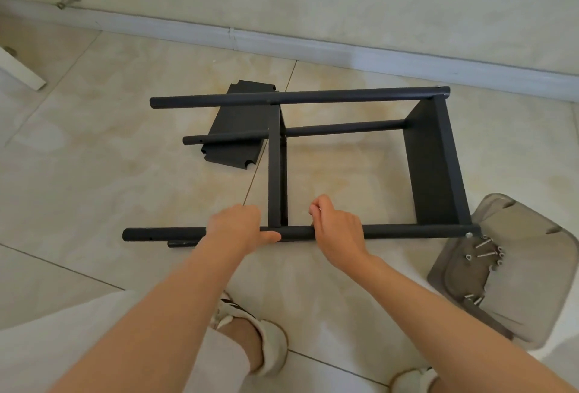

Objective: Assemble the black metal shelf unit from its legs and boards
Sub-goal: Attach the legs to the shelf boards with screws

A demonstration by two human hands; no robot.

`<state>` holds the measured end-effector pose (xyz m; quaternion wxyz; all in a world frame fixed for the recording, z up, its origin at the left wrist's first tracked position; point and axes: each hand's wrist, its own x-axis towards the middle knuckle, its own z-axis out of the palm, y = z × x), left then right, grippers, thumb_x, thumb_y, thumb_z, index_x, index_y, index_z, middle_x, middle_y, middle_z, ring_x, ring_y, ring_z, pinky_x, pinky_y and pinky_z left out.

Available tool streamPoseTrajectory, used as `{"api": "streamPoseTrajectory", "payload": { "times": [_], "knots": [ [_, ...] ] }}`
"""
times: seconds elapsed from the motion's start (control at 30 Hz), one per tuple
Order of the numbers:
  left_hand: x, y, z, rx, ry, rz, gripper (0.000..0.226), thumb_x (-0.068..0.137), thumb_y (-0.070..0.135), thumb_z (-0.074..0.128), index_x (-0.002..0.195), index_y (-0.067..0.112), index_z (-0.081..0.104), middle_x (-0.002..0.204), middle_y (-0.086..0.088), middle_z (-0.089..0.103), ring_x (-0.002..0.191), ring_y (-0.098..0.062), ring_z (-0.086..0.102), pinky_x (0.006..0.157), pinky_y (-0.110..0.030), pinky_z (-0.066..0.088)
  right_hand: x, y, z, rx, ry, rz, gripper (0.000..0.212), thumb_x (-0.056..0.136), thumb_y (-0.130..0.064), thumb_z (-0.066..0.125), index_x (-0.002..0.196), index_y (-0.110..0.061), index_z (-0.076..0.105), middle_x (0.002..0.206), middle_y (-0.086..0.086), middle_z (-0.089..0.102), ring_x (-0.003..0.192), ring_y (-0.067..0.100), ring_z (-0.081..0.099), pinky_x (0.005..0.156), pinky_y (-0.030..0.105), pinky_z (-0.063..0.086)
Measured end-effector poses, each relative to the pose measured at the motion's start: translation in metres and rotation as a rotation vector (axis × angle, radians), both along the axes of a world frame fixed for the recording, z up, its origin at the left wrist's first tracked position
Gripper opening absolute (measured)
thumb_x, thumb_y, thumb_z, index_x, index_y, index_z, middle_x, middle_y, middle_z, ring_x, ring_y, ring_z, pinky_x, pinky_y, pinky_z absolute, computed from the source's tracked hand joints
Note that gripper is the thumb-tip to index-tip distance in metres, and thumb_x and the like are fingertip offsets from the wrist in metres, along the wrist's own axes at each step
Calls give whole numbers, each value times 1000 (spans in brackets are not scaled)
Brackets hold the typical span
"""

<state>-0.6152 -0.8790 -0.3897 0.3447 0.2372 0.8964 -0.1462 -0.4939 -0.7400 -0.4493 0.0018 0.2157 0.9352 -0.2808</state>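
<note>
The black shelf unit lies on its side on the tiled floor. Its near leg [407, 231] runs left to right, with the far leg [313, 97] parallel behind it. One board [435, 167] stands fixed at the right end, and a middle board [276, 173] stands on edge between the legs. My left hand [241, 225] grips the near leg just left of the middle board. My right hand [336, 229] rests on the same leg just right of that board, fingers curled; whatever it pinches is hidden. A loose board [236, 123] lies flat behind.
A translucent grey tray [532, 251] with several silver screws sits on the floor at the right, touching the leg's end. The wall and baseboard [313, 48] run along the back. My shoes and knees are at the bottom. A white panel edge [18, 71] is at the far left.
</note>
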Motion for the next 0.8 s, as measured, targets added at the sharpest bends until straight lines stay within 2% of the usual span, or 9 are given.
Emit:
{"api": "streamPoseTrajectory", "payload": {
  "times": [0.07,0.13,0.17,0.23,0.27,0.33,0.43,0.57,0.8],
  "knots": [
    [-5,7,5,-62,202,-345,63,84,79,50,76,16,46,72,3,54,56,-11,49,49,-25,33,1,2,1,9,-9,5,25,107,-33,24,104,-18,44,67,-1,60,55,22,54,56,36,40],
    [-7,3,2,7,346,-589,65,85,79,47,98,16,54,86,3,56,65,-13,47,54,-26,33,0,3,2,10,-21,12,27,107,-34,25,106,-16,46,69,1,62,59,25,57,58,37,42],
    [-7,-3,-4,89,398,-675,66,87,76,47,116,17,53,103,1,58,79,-16,52,63,-27,40,-1,3,3,10,-42,13,28,107,-35,26,107,-16,47,72,2,64,62,26,59,60,38,43],
    [-9,-16,-15,236,429,-789,74,90,72,48,142,19,46,137,-6,55,117,-26,55,95,-38,47,-9,6,3,4,-151,6,31,106,-36,29,109,-15,51,85,6,68,75,30,62,63,37,41],
    [-11,-21,-19,282,436,-814,79,91,71,48,150,18,42,150,-8,48,133,-31,49,110,-45,40,-14,10,4,-17,-225,7,32,106,-37,31,110,-14,54,92,8,69,83,32,63,66,36,41],
    [-15,-27,-24,329,445,-839,83,93,72,36,157,21,28,164,-7,27,149,-34,30,121,-50,26,-25,21,5,-156,-349,25,33,104,-39,38,107,-14,60,100,9,69,92,31,64,76,37,47],
    [-21,-29,-34,365,418,-873,76,96,71,17,157,25,23,165,-8,16,152,-33,17,121,-51,20,-35,36,5,-379,-420,87,28,98,-39,55,99,-13,67,100,6,71,93,23,63,86,37,51],
    [-24,-29,-41,394,343,-848,73,95,66,27,149,21,47,164,-11,24,152,-34,18,119,-55,28,-41,44,5,-493,-359,177,19,90,-30,69,95,-13,74,95,2,72,90,16,64,78,25,48],
    [-36,-26,-40,440,309,-949,72,94,71,31,136,19,59,156,-13,42,149,-38,27,116,-54,21,-56,46,2,-710,-294,215,18,90,-13,70,105,-7,75,95,14,74,87,28,70,85,34,58]
  ]
}}
